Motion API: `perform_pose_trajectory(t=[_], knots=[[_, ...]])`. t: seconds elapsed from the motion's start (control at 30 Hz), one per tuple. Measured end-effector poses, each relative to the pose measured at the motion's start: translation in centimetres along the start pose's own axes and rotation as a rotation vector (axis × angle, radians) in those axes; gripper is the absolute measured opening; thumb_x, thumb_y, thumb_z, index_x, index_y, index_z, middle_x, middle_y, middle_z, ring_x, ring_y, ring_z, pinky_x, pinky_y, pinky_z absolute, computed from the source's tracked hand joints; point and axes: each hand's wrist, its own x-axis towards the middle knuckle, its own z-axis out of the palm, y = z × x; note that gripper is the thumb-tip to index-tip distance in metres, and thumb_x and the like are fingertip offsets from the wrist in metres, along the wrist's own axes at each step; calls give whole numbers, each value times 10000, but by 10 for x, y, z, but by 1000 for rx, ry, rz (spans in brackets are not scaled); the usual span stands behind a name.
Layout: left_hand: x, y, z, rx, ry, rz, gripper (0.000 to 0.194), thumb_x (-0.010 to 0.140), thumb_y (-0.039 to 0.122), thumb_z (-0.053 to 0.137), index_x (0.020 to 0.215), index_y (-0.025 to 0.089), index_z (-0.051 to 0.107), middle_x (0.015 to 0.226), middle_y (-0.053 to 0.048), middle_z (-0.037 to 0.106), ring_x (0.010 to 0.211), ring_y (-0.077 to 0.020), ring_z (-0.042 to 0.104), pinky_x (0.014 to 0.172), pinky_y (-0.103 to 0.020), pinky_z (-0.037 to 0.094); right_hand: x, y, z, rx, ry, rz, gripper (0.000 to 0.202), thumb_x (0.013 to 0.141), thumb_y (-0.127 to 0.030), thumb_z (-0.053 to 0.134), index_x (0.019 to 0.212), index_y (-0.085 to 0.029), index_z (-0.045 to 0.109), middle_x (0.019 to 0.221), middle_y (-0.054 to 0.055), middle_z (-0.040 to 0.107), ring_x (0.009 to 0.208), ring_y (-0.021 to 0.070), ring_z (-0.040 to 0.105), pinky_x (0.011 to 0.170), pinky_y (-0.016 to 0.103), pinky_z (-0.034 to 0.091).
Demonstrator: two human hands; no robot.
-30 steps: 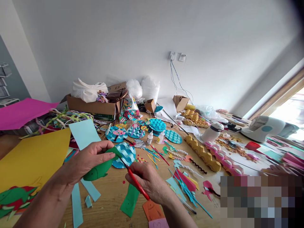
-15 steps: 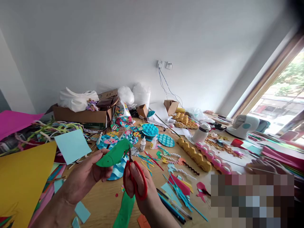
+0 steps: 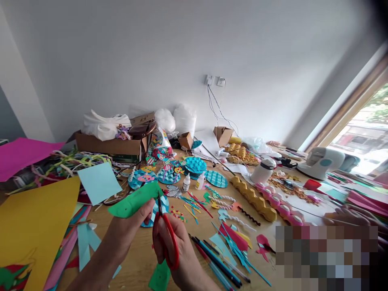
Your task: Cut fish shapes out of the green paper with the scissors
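My left hand point(image 3: 133, 222) grips a piece of green paper point(image 3: 133, 200) by its lower edge, thumb on top. The paper is long and curved, with a rounded left end. In my right hand point(image 3: 178, 242) is a pair of scissors point(image 3: 174, 258) with red handles, my fingers through the loops. Its dark blades point up and meet the right end of the green paper; whether they are fully closed cannot be made out. Below my hands, another green paper strip point(image 3: 159, 277) lies on the wooden table point(image 3: 133, 262), partly hidden by my right hand.
Felt-tip pens point(image 3: 218, 262) lie right of my right hand, near thin blue paper strips point(image 3: 236, 246). Two small glue bottles point(image 3: 186, 183) stand beyond, beside blue woven paper discs point(image 3: 195, 165). Yellow paper point(image 3: 45, 218) covers the left side. A co-worker's hand point(image 3: 345, 214) is at far right.
My left hand has turned, its thumb now over the paper, and the green paper has shifted left. The scissors have moved slightly left and down. The view has swung a little left.
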Motion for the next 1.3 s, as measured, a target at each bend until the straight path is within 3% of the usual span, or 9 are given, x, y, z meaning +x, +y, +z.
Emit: perform_pose_trajectory(t=[0.1, 0.5, 0.97, 1.3], knots=[[1, 4, -1, 60, 10, 73, 400, 812, 421, 632, 487, 226, 503, 499, 55, 481, 527, -138, 449, 551, -265, 379, -1, -3, 2, -53, 1, 59, 591, 731, -773, 589, 669, -197, 476, 417, -87, 401, 367, 58, 303, 379, 184, 236], [-1, -2, -7, 22, 25, 6, 339, 811, 390, 639, 528, 223, 559, 544, 50, 547, 570, -142, 502, 584, -254, 417, -2, -5, 5, -140, -2, 101, 630, 666, -819, 583, 639, -206, 442, 420, -90, 402, 353, 46, 334, 350, 162, 243], [-5, 3, -4, -150, 120, -99, 216, 675, 360, 771, 571, 208, 658, 562, 50, 656, 568, -138, 564, 571, -230, 497, -3, -7, 2, -214, -11, 45, 459, 803, -621, 564, 649, -205, 446, 445, -83, 398, 385, 58, 332, 383, 175, 263], [-3, 8, -13, -22, 37, -62, 236, 726, 390, 727, 597, 205, 658, 581, 21, 658, 579, -172, 587, 575, -279, 489, -3, -19, -3, -300, -52, 35, 441, 828, -551, 563, 597, -215, 396, 470, -79, 355, 408, 60, 302, 393, 195, 236]])
